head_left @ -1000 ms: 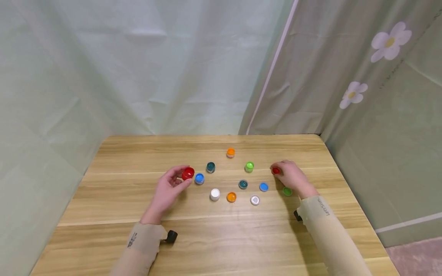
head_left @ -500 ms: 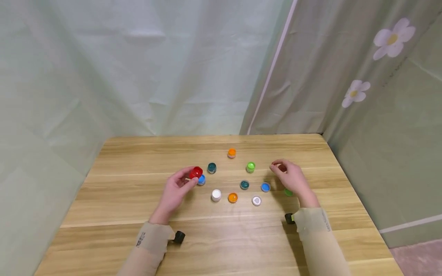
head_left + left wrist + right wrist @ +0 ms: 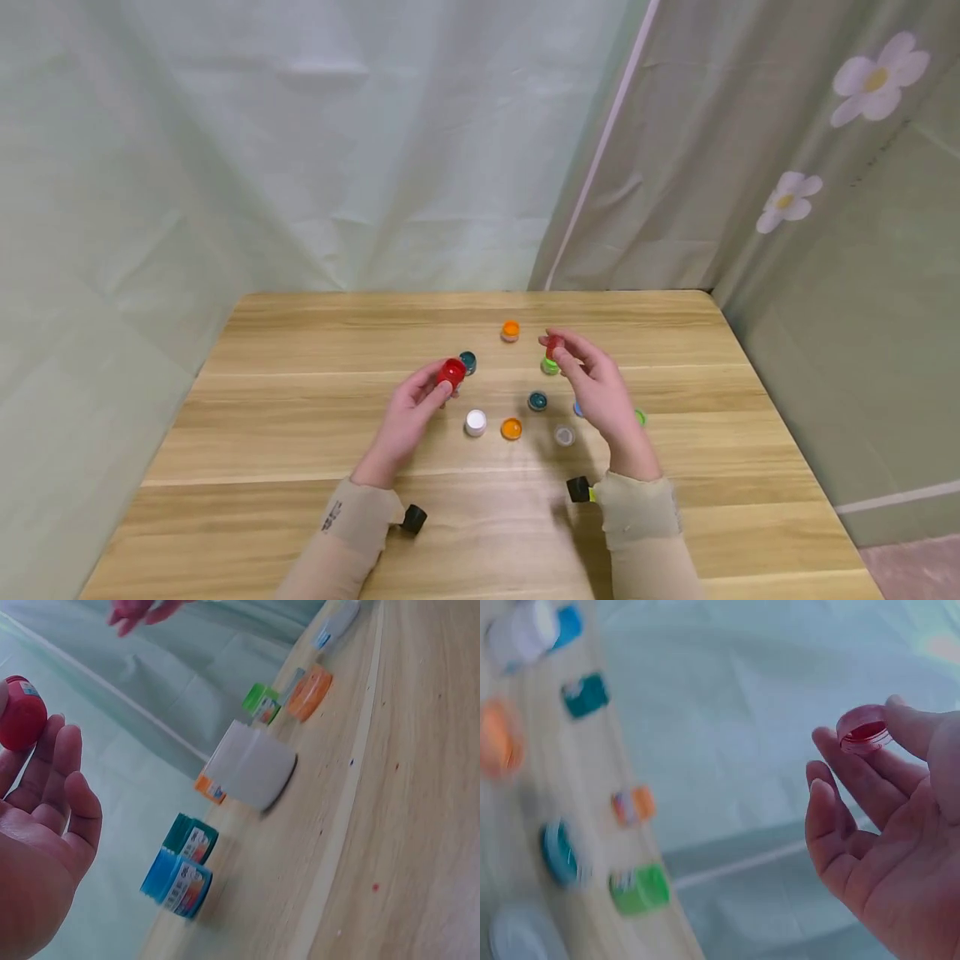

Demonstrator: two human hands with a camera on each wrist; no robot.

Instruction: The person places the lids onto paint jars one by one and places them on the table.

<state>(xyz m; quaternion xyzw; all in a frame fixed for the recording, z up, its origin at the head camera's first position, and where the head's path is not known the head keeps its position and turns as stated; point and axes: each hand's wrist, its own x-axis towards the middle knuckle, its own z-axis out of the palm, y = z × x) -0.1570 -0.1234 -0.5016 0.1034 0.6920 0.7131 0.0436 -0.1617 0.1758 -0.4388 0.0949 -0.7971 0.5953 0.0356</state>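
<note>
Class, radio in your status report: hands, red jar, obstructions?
Left hand grips red jar, uncapped. Right hand pinches red lid, raised. No obstruction seen between them.

Table (image 3: pixel 262 404): pale wood, grain running left to right
Orange jar (image 3: pixel 511 332): far middle, upright
Teal jar (image 3: pixel 469 362): left of the green jar (image 3: pixel 549 367), beside the blue jar (image 3: pixel 178 883)
White jar (image 3: pixel 476 423): near left, beside the orange lid (image 3: pixel 512 429)
Teal lid (image 3: pixel 537 402): nearer than the green jar
Curtain (image 3: pixel 420 167): beyond the far edge, white flowers (image 3: pixel 892 71) at right
</note>
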